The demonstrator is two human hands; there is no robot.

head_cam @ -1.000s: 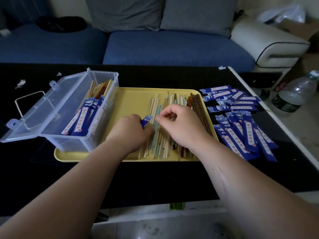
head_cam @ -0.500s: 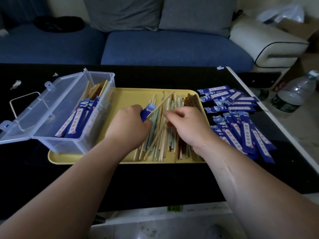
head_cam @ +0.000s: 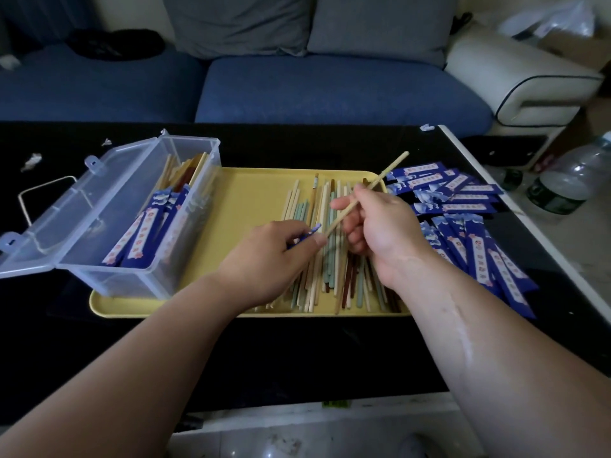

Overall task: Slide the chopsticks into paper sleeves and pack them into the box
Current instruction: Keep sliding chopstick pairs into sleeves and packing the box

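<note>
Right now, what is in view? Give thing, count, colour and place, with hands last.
tray: one, yellow, centre of the table
box: one, clear, lid open to the left, on the tray's left end
packed chopsticks: several, in blue sleeves, inside the box
loose chopsticks: many, cream, green and brown, on the tray's right half
sleeves: many, blue, on the table right of the tray
table: one, black
sofa: one, blue, behind the table
cushions: two, grey, on the sofa
bottle: one, clear, far right, beyond the table
left hand: fingers pinch one blue sleeve
right hand: fingers hold one cream chopstick, near the sleeve's mouth
</note>
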